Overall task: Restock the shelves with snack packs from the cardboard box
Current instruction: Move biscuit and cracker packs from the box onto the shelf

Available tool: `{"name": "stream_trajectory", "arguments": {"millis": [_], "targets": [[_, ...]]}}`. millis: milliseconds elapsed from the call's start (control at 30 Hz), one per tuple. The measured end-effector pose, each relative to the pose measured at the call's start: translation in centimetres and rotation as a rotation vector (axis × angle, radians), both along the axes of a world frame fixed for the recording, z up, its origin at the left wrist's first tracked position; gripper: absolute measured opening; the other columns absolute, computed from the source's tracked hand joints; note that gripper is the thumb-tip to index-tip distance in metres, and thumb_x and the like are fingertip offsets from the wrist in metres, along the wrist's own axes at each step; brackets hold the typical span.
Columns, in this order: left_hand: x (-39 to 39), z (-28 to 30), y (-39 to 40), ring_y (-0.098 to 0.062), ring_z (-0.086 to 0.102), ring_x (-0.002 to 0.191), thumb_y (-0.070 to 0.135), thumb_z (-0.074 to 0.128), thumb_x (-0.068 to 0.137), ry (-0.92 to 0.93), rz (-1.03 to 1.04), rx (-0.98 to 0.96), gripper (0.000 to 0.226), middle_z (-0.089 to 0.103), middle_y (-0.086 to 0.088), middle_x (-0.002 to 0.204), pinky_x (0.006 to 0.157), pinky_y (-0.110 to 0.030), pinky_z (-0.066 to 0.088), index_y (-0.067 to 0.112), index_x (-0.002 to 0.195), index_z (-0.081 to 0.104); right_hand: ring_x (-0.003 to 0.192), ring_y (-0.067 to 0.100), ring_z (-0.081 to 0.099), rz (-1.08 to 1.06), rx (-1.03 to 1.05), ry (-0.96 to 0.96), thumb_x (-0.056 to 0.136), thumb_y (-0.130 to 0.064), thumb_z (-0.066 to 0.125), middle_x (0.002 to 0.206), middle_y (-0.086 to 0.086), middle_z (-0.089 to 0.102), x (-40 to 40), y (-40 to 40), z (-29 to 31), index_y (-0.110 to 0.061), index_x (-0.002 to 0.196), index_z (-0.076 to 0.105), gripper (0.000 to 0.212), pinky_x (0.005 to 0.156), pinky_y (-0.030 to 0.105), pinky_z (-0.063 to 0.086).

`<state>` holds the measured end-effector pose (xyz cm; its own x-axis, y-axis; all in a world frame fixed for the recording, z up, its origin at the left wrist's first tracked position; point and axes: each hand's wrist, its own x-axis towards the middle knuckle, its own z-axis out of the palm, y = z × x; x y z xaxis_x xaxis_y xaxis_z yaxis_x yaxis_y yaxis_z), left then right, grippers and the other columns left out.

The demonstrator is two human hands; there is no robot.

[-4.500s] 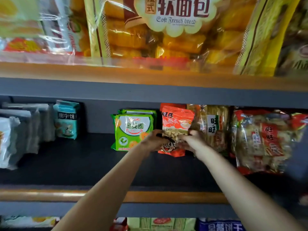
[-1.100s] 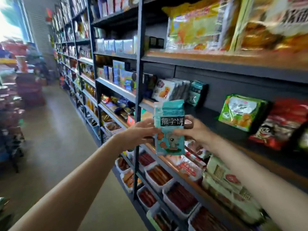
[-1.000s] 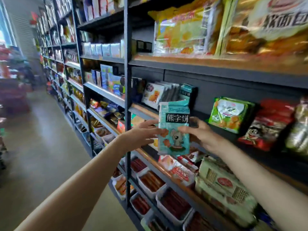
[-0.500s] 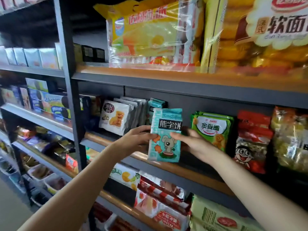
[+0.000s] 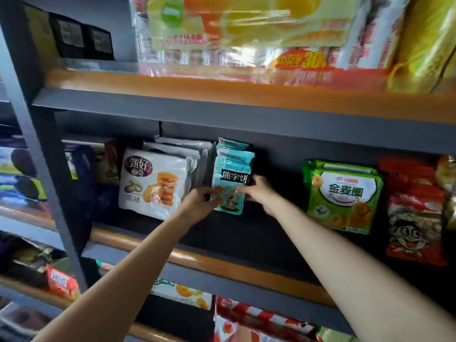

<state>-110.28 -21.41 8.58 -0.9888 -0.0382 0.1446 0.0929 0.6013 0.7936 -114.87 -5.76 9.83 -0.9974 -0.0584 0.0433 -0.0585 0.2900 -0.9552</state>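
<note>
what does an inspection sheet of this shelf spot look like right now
surface: dark middle shelf with a wood front edge, bare patch in front of the hands
job's things: teal pack upright, held at the shelf back in front of a matching teal pack; cardboard box not in view
clutter: white cookie packs to its left, green packs and red packs to its right
grippers: left hand and right hand grip the teal pack's lower sides
cables: nothing seen
surroundings: bread bags on the shelf above, more snacks on the shelf below
</note>
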Motion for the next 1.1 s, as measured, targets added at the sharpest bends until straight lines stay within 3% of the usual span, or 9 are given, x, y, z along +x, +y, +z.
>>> {"name": "stream_trajectory", "arguments": {"millis": [100,300,400,533,700,800,933,1033,1100], "targets": [[-1.0,-0.3,0.1,-0.029,0.058,0.111,0.011,0.056,0.09,-0.065,-0.054,0.037,0.031,0.062,-0.014,0.122,0.097,-0.034,0.047,0.006,0.12,0.06,0.108,0.025,0.06,-0.023,0.019,-0.016,0.083,-0.012,0.068,0.121,0.009,0.06,-1.7,-1.1,-0.4,-0.009,0.118,0.052,0.038,0.089,0.038,0.053],[-1.5,-0.6,1.9,-0.027,0.053,0.119,0.016,0.053,0.092,-0.021,-0.008,-0.026,0.034,0.056,-0.012,0.13,0.101,-0.03,0.04,0.007,0.125,0.056,0.102,0.025,0.064,-0.148,0.129,0.038,0.079,-0.015,0.072,0.114,0.012,0.066,-3.5,-1.8,-0.6,-0.009,0.105,0.06,0.03,0.088,0.043,0.054],[-1.3,-0.6,2.6,-0.027,0.054,0.118,0.02,0.055,0.091,-0.003,0.043,-0.029,0.036,0.058,-0.012,0.129,0.093,-0.027,0.041,0.01,0.125,0.057,0.105,0.027,0.062,-0.185,0.207,0.065,0.075,-0.016,0.075,0.116,0.012,0.064,-3.3,-1.9,-0.2,-0.011,0.102,0.055,0.034,0.09,0.043,0.052],[-0.5,0.1,2.8,-0.029,0.055,0.115,0.015,0.059,0.087,0.049,0.16,0.054,0.032,0.063,-0.014,0.12,0.088,-0.029,0.043,0.006,0.118,0.06,0.114,0.029,0.054,-0.219,0.239,0.138,0.078,-0.017,0.071,0.124,0.013,0.052,-1.8,-1.3,0.4,-0.003,0.118,0.047,0.049,0.093,0.044,0.049],[3.5,1.2,4.6,-0.029,0.055,0.114,0.007,0.05,0.087,0.18,0.278,0.132,0.032,0.06,-0.013,0.123,0.088,-0.028,0.042,0.005,0.117,0.061,0.109,0.031,0.057,-0.192,0.112,0.247,0.084,-0.011,0.06,0.119,0.015,0.054,2.9,0.5,2.0,-0.004,0.117,0.05,0.035,0.09,0.046,0.05],[7.0,1.8,6.0,-0.03,0.056,0.109,0.006,0.049,0.086,0.284,0.397,0.234,0.029,0.061,-0.015,0.117,0.088,-0.03,0.043,0.004,0.113,0.059,0.101,0.03,0.058,-0.122,-0.039,0.297,0.086,-0.005,0.056,0.111,0.012,0.051,7.7,1.6,2.8,-0.003,0.117,0.048,0.032,0.07,0.035,0.057],[15.4,0.8,7.7,-0.029,0.05,0.109,0.007,0.048,0.091,0.438,0.622,0.199,0.025,0.052,-0.017,0.119,0.083,-0.024,0.033,-0.001,0.114,0.052,0.086,0.032,0.062,0.026,-0.05,0.425,0.083,-0.004,0.056,0.09,0.001,0.053,15.6,2.7,0.4,-0.006,0.113,0.047,0.032,0.065,0.04,0.056],[23.0,-3.0,8.6,-0.03,0.049,0.107,0.006,0.047,0.089,0.34,0.776,0.195,0.024,0.049,-0.017,0.117,0.081,-0.027,0.033,0.001,0.112,0.05,0.08,0.026,0.06,0.198,0.018,0.303,0.083,-0.006,0.057,0.087,0.002,0.057,21.2,2.7,-3.0,-0.009,0.115,0.045,0.035,0.074,0.036,0.049],[28.2,-6.2,8.8,-0.031,0.049,0.109,0.01,0.047,0.089,0.188,0.868,0.216,0.025,0.048,-0.017,0.118,0.086,-0.032,0.037,0.003,0.114,0.049,0.077,0.028,0.06,0.288,0.085,0.178,0.083,-0.005,0.055,0.093,0.008,0.058,24.4,2.6,-5.5,-0.014,0.113,0.046,0.033,0.068,0.033,0.047]]}}
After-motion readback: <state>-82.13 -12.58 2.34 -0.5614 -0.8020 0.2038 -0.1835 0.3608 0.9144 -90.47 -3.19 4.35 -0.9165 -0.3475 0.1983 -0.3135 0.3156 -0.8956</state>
